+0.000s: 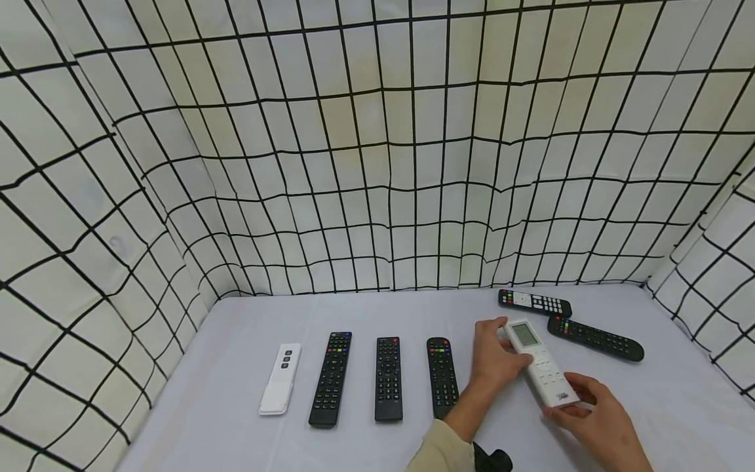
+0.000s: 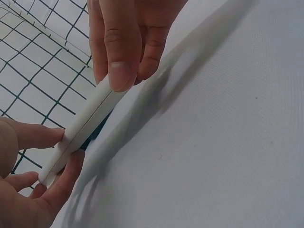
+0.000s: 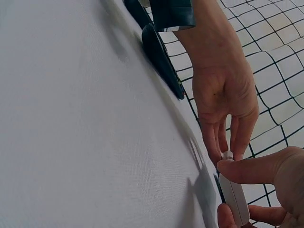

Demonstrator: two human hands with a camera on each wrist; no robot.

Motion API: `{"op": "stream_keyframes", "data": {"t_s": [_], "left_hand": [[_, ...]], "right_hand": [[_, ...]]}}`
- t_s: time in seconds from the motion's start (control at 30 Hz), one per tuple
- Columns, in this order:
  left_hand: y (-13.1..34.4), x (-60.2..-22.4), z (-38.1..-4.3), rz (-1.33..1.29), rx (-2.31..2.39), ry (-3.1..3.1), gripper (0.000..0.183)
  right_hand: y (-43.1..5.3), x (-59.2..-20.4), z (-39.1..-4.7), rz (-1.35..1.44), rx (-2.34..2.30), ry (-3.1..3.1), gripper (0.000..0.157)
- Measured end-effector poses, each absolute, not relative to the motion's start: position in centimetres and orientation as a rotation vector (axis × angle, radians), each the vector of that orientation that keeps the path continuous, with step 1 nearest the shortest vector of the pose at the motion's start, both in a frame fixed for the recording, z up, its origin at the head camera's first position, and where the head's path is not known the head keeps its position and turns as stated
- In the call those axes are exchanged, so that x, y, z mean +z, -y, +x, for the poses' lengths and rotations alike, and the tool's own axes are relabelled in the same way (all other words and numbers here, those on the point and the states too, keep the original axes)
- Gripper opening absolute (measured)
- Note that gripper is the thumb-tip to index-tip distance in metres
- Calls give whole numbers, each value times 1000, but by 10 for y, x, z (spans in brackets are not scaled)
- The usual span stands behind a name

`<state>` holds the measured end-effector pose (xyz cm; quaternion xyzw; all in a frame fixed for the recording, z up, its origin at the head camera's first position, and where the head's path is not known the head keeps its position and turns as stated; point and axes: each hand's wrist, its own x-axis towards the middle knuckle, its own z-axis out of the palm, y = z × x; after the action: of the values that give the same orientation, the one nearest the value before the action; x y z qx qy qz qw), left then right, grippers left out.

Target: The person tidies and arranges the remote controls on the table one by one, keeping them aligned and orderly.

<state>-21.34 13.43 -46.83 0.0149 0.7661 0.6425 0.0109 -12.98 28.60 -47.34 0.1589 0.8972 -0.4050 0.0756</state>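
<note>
A white air-conditioner remote with a small grey screen is held face up and slanted over the table. My left hand grips its screen end, thumb across the front near the buttons. At the lower end, my right hand pinches the remote by its sides. Seen edge-on in the left wrist view, the remote casts a shadow on the cloth, with the left hand at one end and the right hand at the other. Both hands also meet on it in the right wrist view.
Left of the hands stand a white remote and black remotes in a row. Two more black remotes lie behind and right. Black netting over white cloth borders the white table.
</note>
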Motion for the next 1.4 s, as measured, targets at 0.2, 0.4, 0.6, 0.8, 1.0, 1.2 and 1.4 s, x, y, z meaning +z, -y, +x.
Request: {"op": "stream_keyframes", "data": {"t_s": [0.2,0.4,0.6,0.8,1.0,1.2,1.4], "left_hand": [[-126,-463,-213,110,1954,-2376,76],[-116,-464,-214,138,1896,-2425,75],[-107,-465,-216,145,1820,-2478,74],[-96,-462,-217,190,1746,-2514,74],[-89,-461,-218,185,1712,-2505,73],[-83,-459,-218,173,1618,-2550,74],[-81,-458,-219,157,1545,-2560,74]], "right_hand": [[-278,-473,-126,490,-1255,-2701,103],[-264,-475,-122,489,-1241,-2733,99],[-248,-477,-120,494,-1180,-2775,94],[-237,-477,-119,494,-1149,-2803,92],[-230,-478,-118,489,-1120,-2807,93],[-222,-479,-119,460,-1122,-2809,94],[-217,-481,-121,468,-1117,-2784,94]]}}
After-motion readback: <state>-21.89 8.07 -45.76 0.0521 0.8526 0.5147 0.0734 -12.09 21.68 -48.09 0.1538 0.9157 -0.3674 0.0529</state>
